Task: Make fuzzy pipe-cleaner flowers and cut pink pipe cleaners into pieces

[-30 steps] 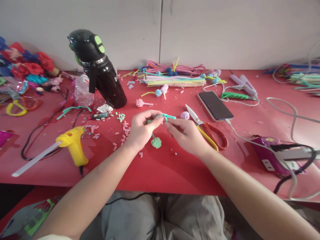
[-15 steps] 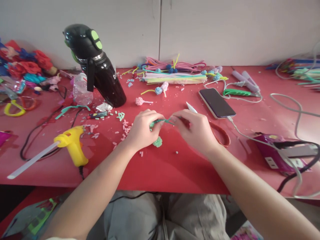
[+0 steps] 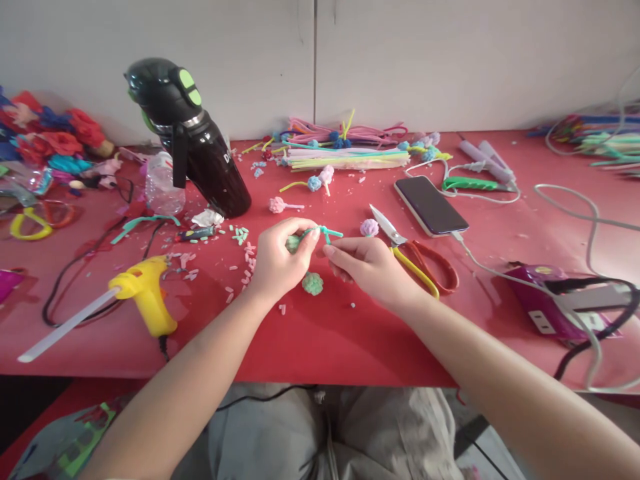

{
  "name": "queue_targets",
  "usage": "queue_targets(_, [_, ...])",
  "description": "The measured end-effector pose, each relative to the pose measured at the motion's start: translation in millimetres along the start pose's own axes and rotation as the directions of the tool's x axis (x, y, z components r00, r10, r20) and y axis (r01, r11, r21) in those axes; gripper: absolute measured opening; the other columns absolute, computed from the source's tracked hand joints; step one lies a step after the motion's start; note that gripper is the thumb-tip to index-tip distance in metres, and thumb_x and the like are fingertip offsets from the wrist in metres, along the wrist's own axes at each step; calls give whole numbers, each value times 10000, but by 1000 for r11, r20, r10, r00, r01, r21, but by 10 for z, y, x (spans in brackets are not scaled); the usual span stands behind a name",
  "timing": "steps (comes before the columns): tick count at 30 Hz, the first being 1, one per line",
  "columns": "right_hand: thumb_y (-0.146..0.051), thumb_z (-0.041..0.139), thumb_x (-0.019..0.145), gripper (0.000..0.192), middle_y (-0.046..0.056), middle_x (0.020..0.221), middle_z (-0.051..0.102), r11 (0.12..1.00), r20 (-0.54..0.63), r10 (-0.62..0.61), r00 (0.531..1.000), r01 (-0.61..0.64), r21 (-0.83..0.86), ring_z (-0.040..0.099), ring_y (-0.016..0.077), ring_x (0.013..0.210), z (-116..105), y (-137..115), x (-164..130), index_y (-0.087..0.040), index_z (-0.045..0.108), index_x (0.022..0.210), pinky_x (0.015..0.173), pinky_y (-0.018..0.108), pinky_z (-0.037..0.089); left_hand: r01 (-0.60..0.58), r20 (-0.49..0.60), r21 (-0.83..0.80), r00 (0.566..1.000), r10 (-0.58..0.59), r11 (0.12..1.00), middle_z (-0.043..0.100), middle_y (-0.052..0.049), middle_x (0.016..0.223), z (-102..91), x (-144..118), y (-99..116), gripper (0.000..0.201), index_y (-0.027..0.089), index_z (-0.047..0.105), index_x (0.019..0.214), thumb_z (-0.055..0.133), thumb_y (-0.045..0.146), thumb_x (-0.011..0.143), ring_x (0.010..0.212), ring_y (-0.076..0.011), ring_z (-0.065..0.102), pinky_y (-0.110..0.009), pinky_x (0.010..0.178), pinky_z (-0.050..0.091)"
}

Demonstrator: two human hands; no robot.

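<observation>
While the left hand (image 3: 283, 259) grips a green pom-pom (image 3: 293, 244), right hand (image 3: 367, 267) pinching a teal stem (image 3: 334, 233), scissors (image 3: 397, 239) nearby.

Scissors (image 3: 397, 241) obstruct rightward passage; the near red tabletop (image 3: 340, 347) leaves room.

So we've got loose grey trousers (image 3: 265, 433) on, down at the bottom centre of the frame, kinda rumpled, with soft folds over both thighs. There's a thin cord (image 3: 329, 437) down the middle, maybe a drawstring, too blurry for us to tell. Left forearm (image 3: 195, 373) and right forearm (image 3: 495, 373) are bare, same for our left hand (image 3: 283, 260) and right hand (image 3: 370, 267).
</observation>
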State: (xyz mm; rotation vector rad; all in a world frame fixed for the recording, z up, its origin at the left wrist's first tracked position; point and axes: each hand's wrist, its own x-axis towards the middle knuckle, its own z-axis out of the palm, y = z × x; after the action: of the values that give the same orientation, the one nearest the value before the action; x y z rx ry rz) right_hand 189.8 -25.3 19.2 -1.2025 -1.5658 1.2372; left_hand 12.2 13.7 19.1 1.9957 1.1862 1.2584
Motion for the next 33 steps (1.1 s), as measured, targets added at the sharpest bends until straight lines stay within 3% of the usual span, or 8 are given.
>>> queue_targets(3, [-436,568,975,438,-34,553,409,981,-108,-27,994,6,-193,345,103,540,16,-14,-31,-192,514,614,531,288,276,-215,29,218,976,214,952,777,-59,875,-2,-8,-24,149,184,722,884,610,258,949,829,-194,686,-326,810,541])
queue_targets(6, [-357,575,959,366,-34,548,388,897,-192,-175,966,75,-437,312,110,546,-28,16,-37,-192,539,634,539,292,270,-321,111,337,947,301,885,762,-62,838,-8,-3,-84,152,180,723,891,596,232,956,806,-206,669,-341,799,528])
queue_targets(13, [-300,574,986,241,83,869,679,751,-59,-436,898,327,-574,577,188,783,-187,68,23,-189,647,786,739,327,446,-376,205,289,923,327,881,756,-61,840,-42,7,-91,131,164,736,926,610,190,955,783,-198,661,-341,779,517])
queue_targets(20, [-543,677,945,426,50,682,693,991,-138,-73,988,57,-118,604,151,599,-248,69,48,-174,704,733,625,308,476,-273,257,118,937,236,955,763,-53,863,-69,22,-40,110,184,742,943,637,212,953,801,-184,674,-326,797,525])
queue_targets(24, [-594,802,812,461,40,643,683,980,-91,88,992,-70,186,601,139,551,-232,64,64,-181,659,663,561,291,470,-252,281,55,932,228,966,769,-53,859,-77,31,-6,111,199,756,923,649,220,940,792,-184,673,-326,780,528])
queue_targets(28, [-520,872,719,419,28,605,648,870,43,297,954,-289,398,538,112,484,-223,61,86,-185,625,664,459,262,399,-268,279,-20,924,263,963,777,-48,849,-81,33,25,121,214,766,878,658,218,931,777,-180,670,-327,763,532])
queue_targets(31, [-486,849,733,363,24,627,638,836,83,329,941,-331,438,533,114,505,-226,71,91,-183,650,725,460,258,392,-262,272,-41,926,263,964,787,-50,873,-84,27,30,122,217,771,878,664,231,934,792,-180,676,-329,782,537])
queue_targets(33, [-509,812,782,371,19,634,627,888,26,264,964,-254,383,537,118,524,-226,68,77,-188,637,722,500,270,416,-220,274,-37,936,221,975,786,-53,891,-88,23,33,116,211,775,912,676,267,938,799,-177,677,-314,772,535])
